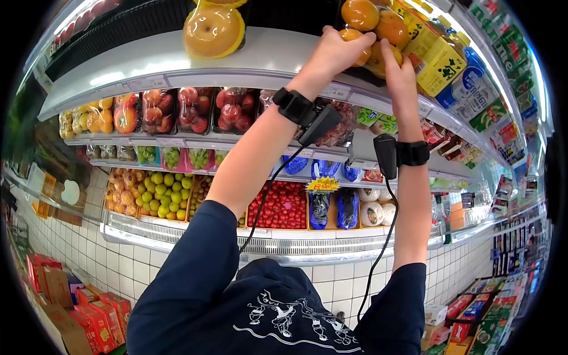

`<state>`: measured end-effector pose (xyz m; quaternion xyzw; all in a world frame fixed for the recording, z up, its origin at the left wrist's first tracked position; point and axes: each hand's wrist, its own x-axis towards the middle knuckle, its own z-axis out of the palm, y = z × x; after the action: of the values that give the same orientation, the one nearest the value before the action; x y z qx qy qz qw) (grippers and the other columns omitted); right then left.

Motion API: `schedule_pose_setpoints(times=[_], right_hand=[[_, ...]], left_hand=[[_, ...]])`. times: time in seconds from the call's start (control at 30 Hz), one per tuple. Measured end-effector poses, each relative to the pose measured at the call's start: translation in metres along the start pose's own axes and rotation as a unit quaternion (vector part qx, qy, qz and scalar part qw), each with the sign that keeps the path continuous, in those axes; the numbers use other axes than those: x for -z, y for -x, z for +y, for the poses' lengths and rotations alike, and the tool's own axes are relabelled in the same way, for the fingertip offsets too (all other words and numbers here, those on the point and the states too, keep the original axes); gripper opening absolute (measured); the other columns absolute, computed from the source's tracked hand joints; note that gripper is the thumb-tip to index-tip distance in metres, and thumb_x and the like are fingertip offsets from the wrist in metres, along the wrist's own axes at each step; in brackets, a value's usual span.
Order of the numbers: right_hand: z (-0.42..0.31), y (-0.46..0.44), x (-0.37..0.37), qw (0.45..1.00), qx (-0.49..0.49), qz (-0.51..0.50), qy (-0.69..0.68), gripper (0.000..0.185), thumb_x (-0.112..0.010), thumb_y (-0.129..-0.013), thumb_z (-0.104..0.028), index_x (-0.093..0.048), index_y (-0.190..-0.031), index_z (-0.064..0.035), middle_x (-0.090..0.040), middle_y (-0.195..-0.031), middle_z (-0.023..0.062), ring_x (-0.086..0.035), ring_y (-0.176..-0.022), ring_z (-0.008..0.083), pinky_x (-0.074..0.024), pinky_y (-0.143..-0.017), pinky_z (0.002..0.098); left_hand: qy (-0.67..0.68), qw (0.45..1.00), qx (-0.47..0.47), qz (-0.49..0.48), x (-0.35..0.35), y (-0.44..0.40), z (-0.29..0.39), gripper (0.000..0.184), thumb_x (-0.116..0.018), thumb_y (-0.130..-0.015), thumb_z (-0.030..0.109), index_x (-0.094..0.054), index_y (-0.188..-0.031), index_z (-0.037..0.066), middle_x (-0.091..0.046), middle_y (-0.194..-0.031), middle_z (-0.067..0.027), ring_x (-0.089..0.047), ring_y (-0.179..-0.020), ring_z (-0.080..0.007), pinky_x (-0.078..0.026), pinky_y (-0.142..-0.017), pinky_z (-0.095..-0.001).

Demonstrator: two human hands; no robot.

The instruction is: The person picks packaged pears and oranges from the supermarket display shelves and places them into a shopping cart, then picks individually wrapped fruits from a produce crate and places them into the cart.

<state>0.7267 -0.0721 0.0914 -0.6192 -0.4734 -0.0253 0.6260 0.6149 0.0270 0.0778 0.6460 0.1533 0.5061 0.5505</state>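
At the top shelf, both my hands are on a shiny, plastic-wrapped pack of oranges (pixel 374 26). My left hand (pixel 345 52) curls around its near left side, the thumb pointing right across the fruit. My right hand (pixel 397 66) grips the near right side, its thumb beside the left one. The far side of the pack and some fingertips are hidden. Just right of the pack stand yellow cartons (pixel 441 68) with dark printed characters. To the left on the same shelf sits a large yellow-brown pear-like fruit (pixel 213 31) in a yellow foam net.
Wrapped trays of red fruit (pixel 195 110) line the shelf below. Lower bins hold green fruit (pixel 164 192) and small red fruit (pixel 278 204). Price labels run along the shelf edge (pixel 160 83). Black cables (pixel 264 198) hang from both wrist straps. Red boxes (pixel 100 322) stand on the tiled floor.
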Motion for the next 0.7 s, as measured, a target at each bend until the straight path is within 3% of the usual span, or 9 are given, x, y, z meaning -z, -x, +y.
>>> schedule_pose_setpoints(times=[0.03, 0.33, 0.4, 0.43, 0.47, 0.57, 0.63, 0.7], right_hand=[[0.001, 0.001, -0.002, 1.0, 0.009, 0.014, 0.004, 0.057, -0.063, -0.09, -0.044, -0.057, -0.117, 0.0055, -0.064, -0.109, 0.0142, -0.061, -0.099, 0.0203, -0.046, -0.087, 0.0305], [-0.015, 0.028, -0.005, 0.998, 0.049, 0.026, 0.023, 0.065, -0.065, -0.091, -0.04, -0.046, -0.128, 0.0097, -0.059, -0.117, 0.0197, -0.059, -0.104, 0.0237, -0.0467, -0.091, 0.0321], [-0.02, 0.036, -0.006, 0.994, 0.099, 0.039, 0.017, 0.064, -0.064, -0.092, -0.037, -0.043, -0.13, 0.0104, -0.057, -0.12, 0.0208, -0.058, -0.107, 0.0249, -0.0461, -0.092, 0.0327], [-0.023, 0.041, -0.01, 0.993, 0.109, 0.042, -0.034, 0.065, -0.063, -0.092, -0.034, -0.041, -0.133, 0.0109, -0.055, -0.123, 0.0226, -0.057, -0.11, 0.0265, -0.0452, -0.094, 0.0341], [-0.015, 0.044, -0.009, 0.99, 0.128, 0.059, 0.004, 0.065, -0.063, -0.092, -0.031, -0.037, -0.135, 0.0107, -0.054, -0.124, 0.0237, -0.056, -0.112, 0.0272, -0.0442, -0.096, 0.0348], [-0.007, 0.052, -0.008, 0.975, 0.204, 0.089, -0.012, 0.067, -0.064, -0.092, -0.028, -0.034, -0.138, 0.0098, -0.054, -0.124, 0.0237, -0.055, -0.113, 0.0273, -0.0433, -0.096, 0.0359], [-0.013, 0.065, -0.002, 0.963, 0.241, 0.098, -0.066, 0.066, -0.066, -0.091, -0.028, -0.035, -0.137, 0.0079, -0.056, -0.121, 0.0203, -0.056, -0.11, 0.0255, -0.0445, -0.094, 0.0358], [-0.027, 0.078, 0.015, 0.965, 0.242, 0.091, -0.052, 0.063, -0.067, -0.09, -0.028, -0.037, -0.134, 0.0065, -0.057, -0.119, 0.0184, -0.058, -0.107, 0.024, -0.0457, -0.091, 0.0348]], left_hand=[[0.014, 1.0, -0.021, 0.006, -0.001, -0.001, -0.001, 0.1, -0.076, -0.073, 0.043, -0.028, -0.116, -0.033, -0.062, -0.098, -0.03, -0.066, -0.09, -0.0267, -0.054, -0.072, -0.0282], [0.019, 0.992, -0.121, 0.031, 0.001, 0.02, 0.006, 0.08, -0.073, -0.08, 0.034, -0.034, -0.114, -0.026, -0.059, -0.097, -0.027, -0.065, -0.085, -0.0266, -0.053, -0.07, -0.0307], [-0.073, 0.977, -0.182, 0.083, 0.001, 0.029, 0.004, 0.073, -0.075, -0.082, 0.036, -0.037, -0.116, -0.017, -0.063, -0.095, -0.0161, -0.062, -0.084, -0.0151, -0.053, -0.068, -0.0264], [-0.081, 0.965, -0.222, 0.11, -0.001, 0.037, 0.01, 0.071, -0.076, -0.083, 0.033, -0.037, -0.117, -0.015, -0.063, -0.095, -0.0155, -0.062, -0.084, -0.0151, -0.053, -0.068, -0.0276], [0.033, 0.983, -0.165, 0.07, -0.001, 0.051, 0.028, 0.073, -0.077, -0.08, 0.028, -0.037, -0.123, -0.015, -0.058, -0.112, -0.025, -0.062, -0.097, -0.0281, -0.051, -0.08, -0.033], [0.052, 0.979, -0.188, 0.064, -0.006, 0.062, 0.037, 0.071, -0.079, -0.078, 0.023, -0.038, -0.126, -0.009, -0.058, -0.111, -0.0194, -0.061, -0.099, -0.0249, -0.05, -0.082, -0.0321], [0.013, 0.949, -0.29, 0.123, -0.011, 0.069, 0.029, 0.072, -0.082, -0.074, 0.02, -0.038, -0.127, -0.004, -0.058, -0.107, -0.0142, -0.061, -0.094, -0.0218, -0.05, -0.082, -0.0304], [0.015, 0.938, -0.327, 0.114, -0.014, 0.078, 0.028, 0.074, -0.084, -0.073, 0.019, -0.039, -0.127, -0.004, -0.058, -0.106, -0.0128, -0.06, -0.094, -0.0206, -0.05, -0.082, -0.0299]])
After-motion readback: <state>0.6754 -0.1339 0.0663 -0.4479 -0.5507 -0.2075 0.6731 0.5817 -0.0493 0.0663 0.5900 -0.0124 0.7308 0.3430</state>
